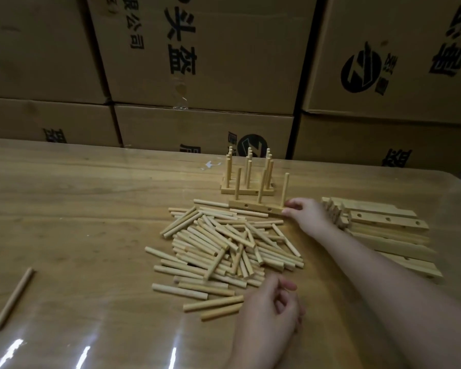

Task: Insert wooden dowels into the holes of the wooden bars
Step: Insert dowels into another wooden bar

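Note:
A wooden bar (pixel 250 205) lies on the table behind a loose pile of wooden dowels (pixel 229 249). Three dowels stand upright in its top holes, and two side holes show on its front face. My right hand (pixel 305 212) reaches across and pinches the bar's right end between thumb and fingers. My left hand (pixel 273 302) rests at the near edge of the pile with its fingers loosely curled and nothing visible in it. Behind the bar stand several finished bars (pixel 246 192) with upright dowels.
A stack of bare bars (pixel 386 222) with holes lies to the right, under and beyond my right forearm. One stray dowel (pixel 14 298) lies at the near left of the wooden table (pixel 91 209). Stacked cardboard boxes (pixel 202 62) wall off the far edge.

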A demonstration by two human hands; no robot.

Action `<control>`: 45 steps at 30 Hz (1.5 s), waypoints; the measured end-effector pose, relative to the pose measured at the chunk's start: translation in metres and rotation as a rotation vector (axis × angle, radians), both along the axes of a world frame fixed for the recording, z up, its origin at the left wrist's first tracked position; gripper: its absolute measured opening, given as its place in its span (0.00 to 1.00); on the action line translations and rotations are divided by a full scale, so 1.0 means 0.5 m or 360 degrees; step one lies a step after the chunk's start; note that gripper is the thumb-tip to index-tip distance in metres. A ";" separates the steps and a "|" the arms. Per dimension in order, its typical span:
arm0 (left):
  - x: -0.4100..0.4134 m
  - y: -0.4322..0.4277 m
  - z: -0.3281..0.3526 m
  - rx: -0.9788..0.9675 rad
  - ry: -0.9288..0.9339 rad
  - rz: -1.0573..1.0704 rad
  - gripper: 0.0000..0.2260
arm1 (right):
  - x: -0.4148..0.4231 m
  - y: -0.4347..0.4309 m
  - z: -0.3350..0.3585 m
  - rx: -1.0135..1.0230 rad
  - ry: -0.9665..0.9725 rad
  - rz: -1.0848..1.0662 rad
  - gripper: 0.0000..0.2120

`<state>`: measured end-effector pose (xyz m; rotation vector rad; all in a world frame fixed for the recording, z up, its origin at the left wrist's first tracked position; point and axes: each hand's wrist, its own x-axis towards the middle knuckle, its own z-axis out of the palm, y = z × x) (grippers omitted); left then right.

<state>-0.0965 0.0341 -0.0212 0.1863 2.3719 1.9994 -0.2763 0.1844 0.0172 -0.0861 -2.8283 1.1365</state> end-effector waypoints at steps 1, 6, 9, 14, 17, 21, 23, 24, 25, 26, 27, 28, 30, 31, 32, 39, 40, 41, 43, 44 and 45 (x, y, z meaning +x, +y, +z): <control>-0.001 0.002 -0.004 -0.0003 0.0000 0.0016 0.07 | -0.010 -0.005 -0.002 0.0001 0.0006 0.0001 0.15; -0.005 0.009 -0.016 -0.0025 -0.0009 0.0062 0.10 | -0.052 -0.025 -0.013 0.0040 0.0035 0.0024 0.16; -0.004 0.008 -0.016 -0.0018 0.0002 0.0066 0.11 | -0.066 -0.030 -0.018 0.0064 0.0066 0.0024 0.16; -0.003 0.006 -0.014 -0.0088 0.0067 0.0051 0.14 | -0.086 -0.033 -0.023 0.0090 0.0118 0.0021 0.13; -0.002 0.005 -0.014 -0.0096 0.0066 0.0051 0.14 | -0.095 -0.039 -0.025 0.0207 0.0152 0.0041 0.14; -0.003 0.006 -0.014 -0.0080 0.0032 0.0041 0.13 | -0.104 -0.047 -0.025 0.0298 0.0172 0.0057 0.15; -0.003 0.006 -0.014 -0.0082 0.0022 0.0031 0.13 | -0.108 -0.048 -0.026 0.0319 0.0176 0.0058 0.16; -0.004 0.006 -0.015 -0.0081 0.0016 0.0028 0.13 | -0.110 -0.049 -0.027 0.0321 0.0181 0.0053 0.16; -0.004 0.005 -0.014 -0.0077 0.0012 0.0026 0.13 | -0.111 -0.051 -0.028 0.0321 0.0189 0.0045 0.16; -0.004 0.005 -0.014 -0.0070 0.0009 0.0025 0.13 | -0.113 -0.052 -0.030 0.0318 0.0199 0.0033 0.16; -0.003 0.006 -0.015 -0.0063 0.0009 0.0024 0.13 | -0.115 -0.054 -0.032 0.0312 0.0207 0.0018 0.16; -0.003 0.006 -0.015 -0.0058 0.0009 0.0025 0.13 | -0.117 -0.055 -0.033 0.0300 0.0213 0.0002 0.15; -0.003 0.006 -0.016 -0.0049 0.0011 0.0028 0.13 | -0.120 -0.055 -0.033 0.0270 0.0212 -0.0020 0.15; -0.003 0.006 -0.017 -0.0046 0.0011 0.0029 0.14 | -0.122 -0.054 -0.033 0.0259 0.0205 -0.0025 0.14; -0.004 0.006 -0.017 -0.0040 0.0011 0.0031 0.14 | -0.124 -0.053 -0.033 0.0248 0.0199 -0.0027 0.14; -0.003 0.007 -0.017 -0.0016 0.0037 0.0055 0.13 | -0.135 -0.058 -0.037 0.0143 0.0081 -0.0069 0.27; -0.003 0.008 -0.017 -0.0021 0.0040 0.0052 0.13 | -0.138 -0.063 -0.035 0.0142 0.0027 -0.0079 0.32; -0.003 0.008 -0.017 -0.0023 0.0038 0.0047 0.13 | -0.141 -0.069 -0.034 0.0162 -0.0012 -0.0101 0.36; -0.003 0.008 -0.018 -0.0015 0.0029 0.0043 0.12 | -0.146 -0.081 -0.038 0.0291 -0.0018 -0.0168 0.40; -0.002 0.007 -0.018 -0.0009 0.0024 0.0042 0.12 | -0.147 -0.086 -0.042 0.0362 0.0002 -0.0200 0.40; -0.002 0.006 -0.017 -0.0004 0.0021 0.0039 0.12 | -0.147 -0.089 -0.044 0.0403 0.0023 -0.0225 0.40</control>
